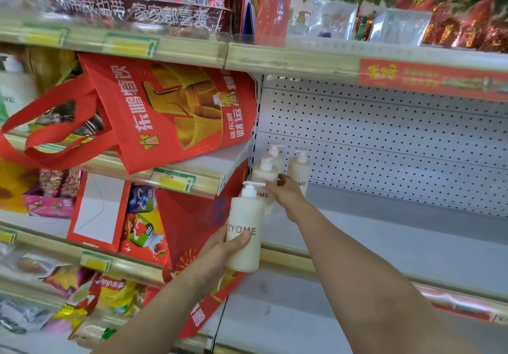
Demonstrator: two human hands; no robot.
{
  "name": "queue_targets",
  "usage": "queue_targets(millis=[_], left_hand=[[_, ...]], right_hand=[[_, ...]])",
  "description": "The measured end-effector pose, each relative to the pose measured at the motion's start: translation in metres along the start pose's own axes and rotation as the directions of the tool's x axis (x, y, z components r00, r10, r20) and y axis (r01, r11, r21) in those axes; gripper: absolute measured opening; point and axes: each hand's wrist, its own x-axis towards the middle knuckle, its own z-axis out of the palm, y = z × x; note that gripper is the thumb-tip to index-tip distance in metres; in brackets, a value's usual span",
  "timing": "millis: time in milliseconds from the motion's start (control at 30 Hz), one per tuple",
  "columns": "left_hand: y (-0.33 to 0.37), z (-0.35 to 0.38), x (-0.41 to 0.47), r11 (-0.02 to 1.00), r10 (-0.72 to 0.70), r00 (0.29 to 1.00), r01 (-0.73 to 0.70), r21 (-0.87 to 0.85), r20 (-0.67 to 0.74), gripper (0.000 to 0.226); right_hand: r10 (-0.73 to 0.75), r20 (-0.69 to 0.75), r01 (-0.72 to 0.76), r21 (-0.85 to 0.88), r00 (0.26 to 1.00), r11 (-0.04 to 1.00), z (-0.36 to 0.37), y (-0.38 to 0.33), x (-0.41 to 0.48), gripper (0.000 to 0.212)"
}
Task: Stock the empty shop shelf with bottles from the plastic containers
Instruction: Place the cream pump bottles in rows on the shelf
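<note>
toppling is the main risk. three pump bottles point(299, 168) stand bunched in the back left corner of the shelf point(398, 232), and the right hand point(287, 193) is in among them, its fingers point(281, 181) against the front bottle point(264, 175); whether they grip it or only steady it i cannot tell. a careless nudge there could tip its neighbours. the left hand point(220, 246) grips a fourth bottle point(244, 224) upright, below and left of those fingers, out past the shelf edge, where a slack hold would drop it.
</note>
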Motion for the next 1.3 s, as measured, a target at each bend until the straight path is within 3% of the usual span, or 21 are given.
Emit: queue_targets(millis=[67, 133, 233, 367, 500, 567, 633, 700, 767, 900, 1100, 1300], left_hand=[[0.003, 0.004, -0.001, 1.000, 0.005, 1.000, -0.005, 0.003, 0.026, 0.051], [0.004, 0.008, 0.002, 1.000, 0.005, 0.999, -0.005, 0.002, 0.036, 0.052], [0.003, 0.017, 0.011, 0.999, -0.010, 1.000, 0.009, 0.035, 0.029, 0.055], [0.003, 0.036, 0.022, 0.996, -0.024, 0.999, 0.020, 0.091, 0.044, 0.049], [0.003, 0.054, 0.035, 0.981, -0.021, 0.996, 0.003, 0.194, 0.090, 0.051], [0.005, 0.059, 0.048, 0.967, 0.010, 1.000, -0.018, 0.256, 0.030, 0.055], [0.010, 0.061, 0.065, 0.971, 0.064, 0.983, -0.023, 0.238, -0.169, 0.062], [0.014, 0.051, 0.086, 0.960, 0.149, 0.918, -0.045, 0.276, -0.368, 0.078], [0.015, 0.037, 0.108, 0.926, 0.189, 0.862, 0.003, 0.378, -0.470, 0.095], [0.011, 0.025, 0.143, 0.880, 0.188, 0.862, 0.065, 0.470, -0.470, 0.108], [0.006, 0.033, 0.163, 0.821, 0.279, 0.821, 0.064, 0.567, -0.498, 0.077], [0.010, 0.046, 0.163, 0.809, 0.273, 0.797, 0.114, 0.577, -0.540, 0.075]], right_hand=[[0.011, -0.053, -0.008, 0.066, 0.999, 0.998, -0.006, -0.005, -0.014, 0.078], [0.019, -0.078, -0.006, 0.161, 0.997, 0.987, -0.011, -0.011, -0.035, 0.064], [0.066, 0.029, -0.072, 0.318, 0.997, 0.946, -0.016, -0.015, -0.070, 0.039], [0.041, 0.200, -0.070, 0.143, 0.979, 0.987, -0.033, -0.007, -0.097, 0.050], [0.044, 0.153, -0.047, 0.016, 0.987, 0.999, -0.059, -0.001, -0.098, 0.058], [0.046, 0.097, -0.050, 0.046, 0.994, 0.998, -0.070, -0.001, -0.091, 0.057], [0.065, 0.031, -0.067, 0.050, 0.997, 0.997, -0.080, 0.002, -0.079, 0.053], [0.078, -0.044, -0.077, 0.021, 0.996, 0.997, -0.088, 0.004, -0.067, 0.061], [0.081, -0.099, -0.083, -0.016, 0.992, 0.996, -0.095, 0.006, -0.056, 0.078], [0.037, -0.131, -0.040, -0.023, 0.991, 0.999, -0.096, 0.011, -0.035, 0.070], [-0.090, -0.086, 0.078, -0.135, 0.992, 0.988, -0.089, 0.023, -0.005, 0.070], [-0.091, -0.072, 0.075, -0.197, 0.993, 0.977, -0.090, 0.025, 0.005, 0.069]])
